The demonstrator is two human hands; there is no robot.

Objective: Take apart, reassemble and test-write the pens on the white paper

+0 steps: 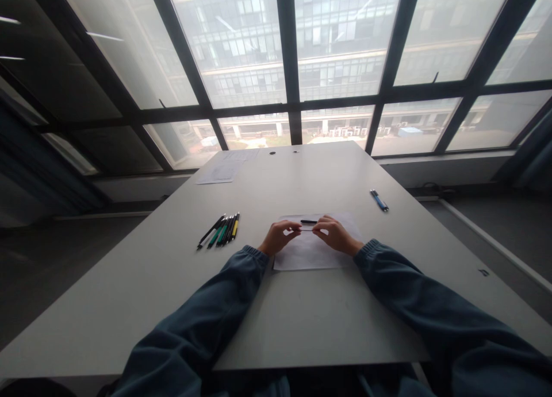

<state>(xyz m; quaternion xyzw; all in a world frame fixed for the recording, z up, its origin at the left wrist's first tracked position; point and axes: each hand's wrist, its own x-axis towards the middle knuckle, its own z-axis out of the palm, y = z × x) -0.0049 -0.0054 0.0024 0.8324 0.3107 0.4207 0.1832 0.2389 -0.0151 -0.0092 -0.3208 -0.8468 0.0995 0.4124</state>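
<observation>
My left hand [280, 236] and my right hand [336, 234] face each other above a white sheet of paper [308, 259]. Both are closed, thumb against fingers, pinching opposite ends of a thin dark rod [307, 230] that looks like a pen refill and is held level. Just beyond it, between the hands, a short black pen part [308, 221] lies on the paper; it is too small to make out fully. To the left of my left hand lies a row of several pens [222, 230], with black, green and yellow barrels.
Blue pens [379, 200] lie together at the right of the white table [319, 316]. Printed sheets [219, 170] rest at the far left corner. A small dark object [483, 272] sits near the right edge. Large windows [336, 46] stand behind the table.
</observation>
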